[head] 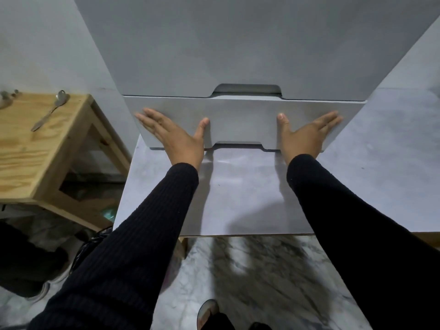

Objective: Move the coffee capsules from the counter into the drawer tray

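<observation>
Pressing flat on the drawer front [242, 122], the left hand [177, 136] and right hand [307, 135] lie open with straight fingers, one on each side of its lower notch. Equal pressure keeps it straight. No coffee capsules are visible; probably they are inside the drawer.

**Drawer unit on desk, side table at left**

Drawer front [242, 120] on the desk [238, 198], below a larger drawer [238, 44]. Left hand [176, 136] and right hand [307, 136] flat against it. Spoon [51, 109] on side table [35, 148], left.
</observation>
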A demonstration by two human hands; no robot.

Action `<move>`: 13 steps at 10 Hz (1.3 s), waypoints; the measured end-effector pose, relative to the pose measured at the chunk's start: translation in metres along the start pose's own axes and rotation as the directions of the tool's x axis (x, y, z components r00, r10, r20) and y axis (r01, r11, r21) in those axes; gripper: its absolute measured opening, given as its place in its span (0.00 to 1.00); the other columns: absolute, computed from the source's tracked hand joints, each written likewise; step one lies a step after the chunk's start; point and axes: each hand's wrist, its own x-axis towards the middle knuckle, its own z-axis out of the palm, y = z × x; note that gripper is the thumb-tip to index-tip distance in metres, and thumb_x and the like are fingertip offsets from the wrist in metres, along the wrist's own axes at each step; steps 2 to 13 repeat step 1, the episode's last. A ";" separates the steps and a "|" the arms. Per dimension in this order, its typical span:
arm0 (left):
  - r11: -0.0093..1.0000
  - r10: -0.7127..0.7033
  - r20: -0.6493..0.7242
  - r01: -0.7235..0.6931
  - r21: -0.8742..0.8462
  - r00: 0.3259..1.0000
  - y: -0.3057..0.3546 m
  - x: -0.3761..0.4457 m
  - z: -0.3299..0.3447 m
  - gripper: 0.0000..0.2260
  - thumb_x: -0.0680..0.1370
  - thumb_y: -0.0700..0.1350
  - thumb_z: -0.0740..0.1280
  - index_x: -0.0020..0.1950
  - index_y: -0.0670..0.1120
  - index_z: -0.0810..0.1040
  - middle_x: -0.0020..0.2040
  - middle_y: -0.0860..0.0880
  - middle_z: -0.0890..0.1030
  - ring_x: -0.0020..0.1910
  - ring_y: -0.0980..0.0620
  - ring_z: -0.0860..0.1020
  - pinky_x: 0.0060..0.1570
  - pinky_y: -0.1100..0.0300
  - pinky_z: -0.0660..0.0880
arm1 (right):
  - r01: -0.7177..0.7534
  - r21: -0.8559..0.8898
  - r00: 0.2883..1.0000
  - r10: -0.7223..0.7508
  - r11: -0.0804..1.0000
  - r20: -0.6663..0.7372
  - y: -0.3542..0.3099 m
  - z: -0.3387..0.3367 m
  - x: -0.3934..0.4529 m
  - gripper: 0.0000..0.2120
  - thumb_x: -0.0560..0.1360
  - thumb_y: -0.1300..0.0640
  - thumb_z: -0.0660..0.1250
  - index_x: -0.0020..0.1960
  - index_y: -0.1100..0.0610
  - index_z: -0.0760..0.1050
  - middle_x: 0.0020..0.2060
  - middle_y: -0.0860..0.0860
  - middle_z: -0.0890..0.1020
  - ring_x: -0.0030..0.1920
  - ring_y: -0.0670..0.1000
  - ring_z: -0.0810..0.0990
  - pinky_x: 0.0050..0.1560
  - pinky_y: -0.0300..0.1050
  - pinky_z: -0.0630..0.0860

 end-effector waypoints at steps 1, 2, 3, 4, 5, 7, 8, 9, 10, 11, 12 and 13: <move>0.999 0.004 -0.006 -0.004 0.039 1.000 -0.003 -0.003 -0.005 0.46 0.74 0.57 0.66 0.74 0.37 0.37 0.75 0.38 0.34 0.76 0.43 0.41 0.73 0.58 0.50 | -0.002 -0.086 0.999 0.005 0.996 0.037 0.004 -0.005 0.002 0.51 0.71 0.40 0.65 0.72 0.67 0.37 0.75 0.63 0.41 0.76 0.56 0.44 0.74 0.50 0.56; 0.999 0.004 -0.006 -0.004 0.039 1.000 -0.003 -0.003 -0.005 0.46 0.74 0.57 0.66 0.74 0.37 0.37 0.75 0.38 0.34 0.76 0.43 0.41 0.73 0.58 0.50 | -0.002 -0.086 0.999 0.005 0.996 0.037 0.004 -0.005 0.002 0.51 0.71 0.40 0.65 0.72 0.67 0.37 0.75 0.63 0.41 0.76 0.56 0.44 0.74 0.50 0.56; 0.999 0.004 -0.006 -0.004 0.039 1.000 -0.003 -0.003 -0.005 0.46 0.74 0.57 0.66 0.74 0.37 0.37 0.75 0.38 0.34 0.76 0.43 0.41 0.73 0.58 0.50 | -0.002 -0.086 0.999 0.005 0.996 0.037 0.004 -0.005 0.002 0.51 0.71 0.40 0.65 0.72 0.67 0.37 0.75 0.63 0.41 0.76 0.56 0.44 0.74 0.50 0.56; 0.999 0.004 -0.006 -0.004 0.039 1.000 -0.003 -0.003 -0.005 0.46 0.74 0.57 0.66 0.74 0.37 0.37 0.75 0.38 0.34 0.76 0.43 0.41 0.73 0.58 0.50 | -0.002 -0.086 0.999 0.005 0.996 0.037 0.004 -0.005 0.002 0.51 0.71 0.40 0.65 0.72 0.67 0.37 0.75 0.63 0.41 0.76 0.56 0.44 0.74 0.50 0.56; 0.999 0.004 -0.006 -0.004 0.039 1.000 -0.003 -0.003 -0.005 0.46 0.74 0.57 0.66 0.74 0.37 0.37 0.75 0.38 0.34 0.76 0.43 0.41 0.73 0.58 0.50 | -0.002 -0.086 0.999 0.005 0.996 0.037 0.004 -0.005 0.002 0.51 0.71 0.40 0.65 0.72 0.67 0.37 0.75 0.63 0.41 0.76 0.56 0.44 0.74 0.50 0.56; 0.999 0.004 -0.006 -0.004 0.039 1.000 -0.003 -0.003 -0.005 0.46 0.74 0.57 0.66 0.74 0.37 0.37 0.75 0.38 0.34 0.76 0.43 0.41 0.73 0.58 0.50 | -0.002 -0.086 0.999 0.005 0.996 0.037 0.004 -0.005 0.002 0.51 0.71 0.40 0.65 0.72 0.67 0.37 0.75 0.63 0.41 0.76 0.56 0.44 0.74 0.50 0.56; 0.999 0.004 -0.006 -0.004 0.039 1.000 -0.003 -0.003 -0.005 0.46 0.74 0.57 0.66 0.74 0.37 0.37 0.75 0.38 0.34 0.76 0.43 0.41 0.73 0.58 0.50 | -0.002 -0.086 0.999 0.005 0.996 0.037 0.004 -0.005 0.002 0.51 0.71 0.40 0.65 0.72 0.67 0.37 0.75 0.63 0.41 0.76 0.56 0.44 0.74 0.50 0.56; 0.999 0.004 -0.006 -0.004 0.039 1.000 -0.003 -0.003 -0.005 0.46 0.74 0.57 0.66 0.74 0.37 0.37 0.75 0.38 0.34 0.76 0.43 0.41 0.73 0.58 0.50 | -0.002 -0.086 0.999 0.005 0.996 0.037 0.004 -0.005 0.002 0.51 0.71 0.40 0.65 0.72 0.67 0.37 0.75 0.63 0.41 0.76 0.56 0.44 0.74 0.50 0.56; 0.999 0.004 -0.006 -0.004 0.039 1.000 -0.003 -0.003 -0.005 0.46 0.74 0.57 0.66 0.74 0.37 0.37 0.75 0.38 0.34 0.76 0.43 0.41 0.73 0.58 0.50 | -0.002 -0.086 0.999 0.005 0.996 0.037 0.004 -0.005 0.002 0.51 0.71 0.40 0.65 0.72 0.67 0.37 0.75 0.63 0.41 0.76 0.56 0.44 0.74 0.50 0.56; 0.999 0.004 -0.006 -0.004 0.039 1.000 -0.003 -0.003 -0.005 0.46 0.74 0.57 0.66 0.74 0.37 0.37 0.75 0.38 0.34 0.76 0.43 0.41 0.73 0.58 0.50 | -0.002 -0.086 0.999 0.005 0.996 0.037 0.004 -0.005 0.002 0.51 0.71 0.40 0.65 0.72 0.67 0.37 0.75 0.63 0.41 0.76 0.56 0.44 0.74 0.50 0.56; 0.999 0.004 -0.006 -0.004 0.039 1.000 -0.003 -0.003 -0.005 0.46 0.74 0.57 0.66 0.74 0.37 0.37 0.75 0.38 0.34 0.76 0.43 0.41 0.73 0.58 0.50 | -0.002 -0.086 0.999 0.005 0.996 0.037 0.004 -0.005 0.002 0.51 0.71 0.40 0.65 0.72 0.67 0.37 0.75 0.63 0.41 0.76 0.56 0.44 0.74 0.50 0.56; 0.999 0.004 -0.006 -0.004 0.039 1.000 -0.003 -0.003 -0.005 0.46 0.74 0.57 0.66 0.74 0.37 0.37 0.75 0.38 0.34 0.76 0.43 0.41 0.73 0.58 0.50 | -0.002 -0.086 0.999 0.005 0.996 0.037 0.004 -0.005 0.002 0.51 0.71 0.40 0.65 0.72 0.67 0.37 0.75 0.63 0.41 0.76 0.56 0.44 0.74 0.50 0.56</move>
